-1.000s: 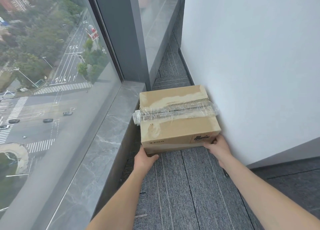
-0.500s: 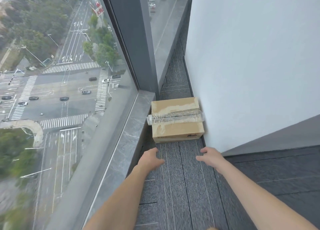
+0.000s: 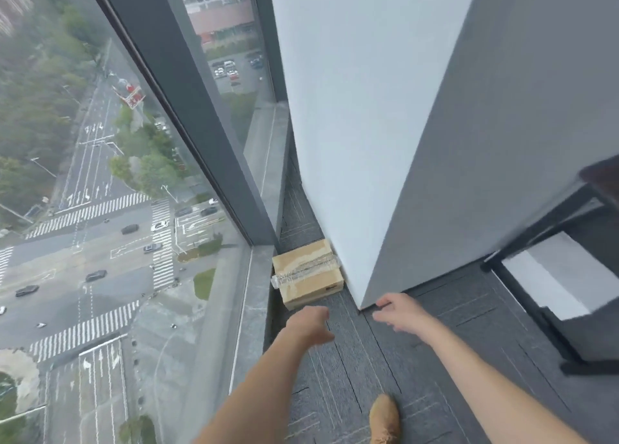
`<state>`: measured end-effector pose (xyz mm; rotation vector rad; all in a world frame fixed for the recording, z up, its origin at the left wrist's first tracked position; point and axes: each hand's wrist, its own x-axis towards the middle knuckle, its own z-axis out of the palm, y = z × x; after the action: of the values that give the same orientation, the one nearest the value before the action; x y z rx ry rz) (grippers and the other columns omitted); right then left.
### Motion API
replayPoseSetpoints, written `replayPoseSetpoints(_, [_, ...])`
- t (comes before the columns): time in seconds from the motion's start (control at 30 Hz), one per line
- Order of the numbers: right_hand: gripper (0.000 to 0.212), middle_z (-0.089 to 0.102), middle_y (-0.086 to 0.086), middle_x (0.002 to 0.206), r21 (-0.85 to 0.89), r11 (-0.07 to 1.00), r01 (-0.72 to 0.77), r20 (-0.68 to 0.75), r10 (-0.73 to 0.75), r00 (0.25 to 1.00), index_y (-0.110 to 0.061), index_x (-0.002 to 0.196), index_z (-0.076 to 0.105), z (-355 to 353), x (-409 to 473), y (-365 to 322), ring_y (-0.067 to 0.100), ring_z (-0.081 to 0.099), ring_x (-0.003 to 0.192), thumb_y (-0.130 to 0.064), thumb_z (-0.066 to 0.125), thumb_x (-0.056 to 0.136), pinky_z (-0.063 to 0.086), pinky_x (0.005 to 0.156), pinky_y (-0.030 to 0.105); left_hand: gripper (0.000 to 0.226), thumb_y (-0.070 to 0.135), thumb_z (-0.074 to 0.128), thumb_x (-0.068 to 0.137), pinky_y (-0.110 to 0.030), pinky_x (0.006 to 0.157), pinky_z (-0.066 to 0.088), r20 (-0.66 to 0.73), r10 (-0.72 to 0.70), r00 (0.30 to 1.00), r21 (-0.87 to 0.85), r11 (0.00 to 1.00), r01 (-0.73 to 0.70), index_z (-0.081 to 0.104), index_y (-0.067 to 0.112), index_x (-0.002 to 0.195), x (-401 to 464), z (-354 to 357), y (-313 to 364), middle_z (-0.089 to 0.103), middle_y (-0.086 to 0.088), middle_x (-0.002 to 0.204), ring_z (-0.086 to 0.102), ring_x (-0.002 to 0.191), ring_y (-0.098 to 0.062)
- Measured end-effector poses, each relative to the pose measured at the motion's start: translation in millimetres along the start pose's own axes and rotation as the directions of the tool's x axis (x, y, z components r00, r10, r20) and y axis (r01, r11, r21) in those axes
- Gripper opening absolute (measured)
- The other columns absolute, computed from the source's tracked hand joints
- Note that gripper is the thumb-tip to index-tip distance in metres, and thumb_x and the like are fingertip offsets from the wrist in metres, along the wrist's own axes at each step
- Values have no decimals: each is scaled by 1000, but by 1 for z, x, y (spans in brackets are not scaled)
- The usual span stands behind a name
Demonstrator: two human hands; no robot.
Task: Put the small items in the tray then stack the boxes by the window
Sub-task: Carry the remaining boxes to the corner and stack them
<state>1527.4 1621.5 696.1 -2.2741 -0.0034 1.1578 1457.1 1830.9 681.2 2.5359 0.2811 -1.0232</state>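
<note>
box (image 3: 307, 274): cardboard, taped across the top, on the carpet (image 3: 355, 376) in the gap between the window sill (image 3: 256, 296) and the white wall (image 3: 351, 142) | left hand (image 3: 310, 324): empty, fingers loosely spread, near the box, not touching | right hand (image 3: 402, 311): empty, fingers apart, by the wall corner | shoe (image 3: 384, 418): tan, on carpet at bottom edge
</note>
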Motion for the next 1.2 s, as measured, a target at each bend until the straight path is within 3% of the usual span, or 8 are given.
replayPoseSetpoints(0.2, [45, 66, -1, 125, 155, 988, -27, -286, 71, 956, -18, 129, 60, -33, -152, 53, 18, 65, 110, -32, 68, 87, 51, 99, 34, 46, 30, 67, 88, -33, 93, 50, 40, 307, 951, 202, 930, -309, 57, 10, 129, -62, -3, 106, 63, -11, 125, 61, 113, -27])
replayPoseSetpoints(0.3, [43, 63, -3, 129, 214, 971, -104, -341, 174, 924, -22, 131, 58, -25, -233, 102, 17, 61, 115, -35, 66, 91, 48, 101, 34, 47, 28, 66, 89, -31, 92, 48, 108, 421, 901, 289, 854, -433, 55, 11, 131, -96, 18, 157, 63, -10, 128, 60, 116, -26])
replayPoseSetpoints(0.53, [45, 59, 2, 136, 405, 873, -271, -433, 444, 784, -22, 133, 58, 39, -403, 234, 19, 60, 118, -38, 66, 91, 47, 97, 28, 50, 37, 67, 88, -32, 98, 47, 339, 582, 739, 466, 579, -669, 56, 12, 130, -189, 114, 275, 61, -10, 132, 58, 120, -27])
replayPoseSetpoints(0.67, [44, 62, 2, 132, 547, 778, -308, -446, 583, 679, -19, 129, 62, 96, -500, 305, 21, 60, 119, -42, 63, 91, 47, 95, 31, 53, 34, 62, 89, -35, 101, 45, 478, 608, 634, 490, 414, -767, 50, 16, 138, -264, 192, 344, 54, -6, 140, 53, 125, -26])
replayPoseSetpoints(0.77, [32, 69, 7, 104, 642, 698, -317, -418, 665, 619, -12, 101, 67, 144, -569, 364, 26, 65, 97, -41, 60, 90, 50, 80, 34, 55, 34, 59, 89, -36, 102, 42, 564, 614, 553, 494, 286, -821, 47, 19, 141, -328, 260, 390, 47, -4, 144, 48, 130, -25])
replayPoseSetpoints(0.87, [51, 62, 27, 128, 740, 591, -319, -385, 763, 519, 7, 122, 59, 197, -638, 420, 41, 63, 114, -34, 58, 93, 51, 94, 46, 55, 38, 59, 89, -34, 102, 43, 651, 604, 459, 485, 134, -864, 48, 18, 140, -391, 338, 429, 48, -3, 143, 49, 128, -24])
replayPoseSetpoints(0.93, [52, 57, 31, 133, 786, 524, -329, -346, 813, 468, 10, 128, 56, 236, -683, 458, 42, 59, 120, -31, 55, 97, 48, 99, 47, 54, 41, 60, 88, -32, 99, 43, 702, 583, 410, 477, 44, -878, 51, 18, 136, -430, 398, 451, 51, -1, 140, 52, 125, -23])
replayPoseSetpoints(1.2, [42, 55, 1, 140, 947, 233, -223, -174, 951, 256, -20, 134, 57, 402, -863, 605, 20, 53, 128, -37, 56, 96, 45, 104, 34, 45, 40, 65, 89, -32, 100, 45, 864, 458, 210, 343, -228, -911, 58, 18, 128, -623, 642, 518, 57, -3, 131, 56, 119, -21])
